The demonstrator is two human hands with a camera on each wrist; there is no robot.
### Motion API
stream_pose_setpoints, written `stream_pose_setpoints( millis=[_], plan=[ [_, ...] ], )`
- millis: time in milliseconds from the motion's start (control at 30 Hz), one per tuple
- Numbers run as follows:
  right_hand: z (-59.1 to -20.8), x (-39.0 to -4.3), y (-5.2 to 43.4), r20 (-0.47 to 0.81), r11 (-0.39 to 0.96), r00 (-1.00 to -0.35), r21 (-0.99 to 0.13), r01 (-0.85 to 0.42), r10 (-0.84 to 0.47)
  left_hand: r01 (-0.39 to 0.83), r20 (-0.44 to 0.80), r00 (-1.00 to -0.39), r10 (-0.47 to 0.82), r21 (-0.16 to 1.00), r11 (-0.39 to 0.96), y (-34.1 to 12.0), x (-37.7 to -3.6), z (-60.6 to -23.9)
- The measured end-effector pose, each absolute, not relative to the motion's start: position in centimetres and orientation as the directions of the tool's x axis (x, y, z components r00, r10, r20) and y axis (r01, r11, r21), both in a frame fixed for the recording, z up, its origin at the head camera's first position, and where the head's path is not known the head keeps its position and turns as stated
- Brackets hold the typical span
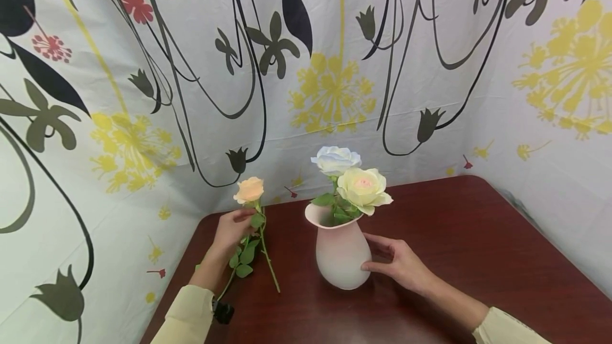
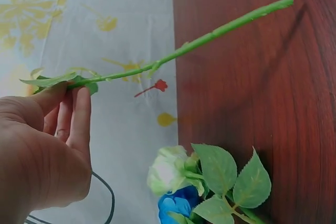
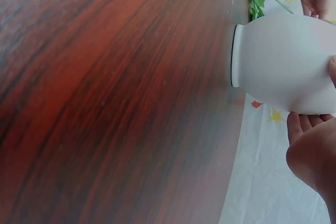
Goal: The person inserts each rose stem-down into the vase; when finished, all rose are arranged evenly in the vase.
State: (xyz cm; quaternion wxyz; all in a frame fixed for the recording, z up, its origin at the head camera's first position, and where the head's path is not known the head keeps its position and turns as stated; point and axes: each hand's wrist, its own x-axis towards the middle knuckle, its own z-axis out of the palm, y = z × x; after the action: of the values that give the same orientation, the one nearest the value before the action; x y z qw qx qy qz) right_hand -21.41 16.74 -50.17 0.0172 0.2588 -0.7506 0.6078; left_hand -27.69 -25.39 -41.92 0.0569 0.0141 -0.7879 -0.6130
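Observation:
My left hand [image 1: 231, 232] pinches a peach rose [image 1: 249, 190] by its stem just under the bloom. Its long green stem [image 2: 210, 36] slants down over the table in the left wrist view. With thumb and fingers spread round its side, my right hand [image 1: 406, 264] holds a pale pink-and-white vase [image 1: 341, 259], which stands upright. A pale blue-white rose [image 1: 336, 160] and a cream rose [image 1: 364, 189] with a pink centre rise from its flared mouth. Beneath my left hand lie a whitish-green rose [image 2: 169, 170] and a blue flower [image 2: 178, 202] with leaves [image 2: 215, 166].
Everything stands on a dark red wood-grain table [image 1: 430, 211]. A white cloth with printed flowers [image 1: 330, 94] hangs close behind and along both sides. A small black device [image 1: 222, 312] sits at my left wrist.

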Motion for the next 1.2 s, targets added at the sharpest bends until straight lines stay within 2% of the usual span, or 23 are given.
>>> stream_pose_setpoints(
  millis=[367, 667, 967, 1200],
  plan=[
    [-50.2, -21.3, 16.8, 0.321, 0.133, -0.872, -0.911, -0.391, -0.369, 0.054, 0.060, -0.987, -0.150, 0.998, 0.044, -25.0, -27.6, -40.2],
    [-50.2, -21.4, 16.9, 0.325, 0.121, -0.867, -0.911, -0.395, -0.379, 0.161, 0.132, -0.962, -0.241, 0.981, -0.105, -24.2, -27.1, -38.4],
    [-50.3, -21.4, 16.8, 0.328, 0.118, -0.867, -0.911, -0.396, -0.376, 0.308, 0.209, -0.927, -0.313, 0.899, -0.311, -22.4, -25.9, -34.2],
    [-50.2, -21.4, 16.8, 0.356, 0.136, -0.856, -0.893, -0.430, -0.375, 0.357, 0.213, -0.920, -0.329, 0.801, -0.480, -21.4, -24.8, -30.5]
  ],
)
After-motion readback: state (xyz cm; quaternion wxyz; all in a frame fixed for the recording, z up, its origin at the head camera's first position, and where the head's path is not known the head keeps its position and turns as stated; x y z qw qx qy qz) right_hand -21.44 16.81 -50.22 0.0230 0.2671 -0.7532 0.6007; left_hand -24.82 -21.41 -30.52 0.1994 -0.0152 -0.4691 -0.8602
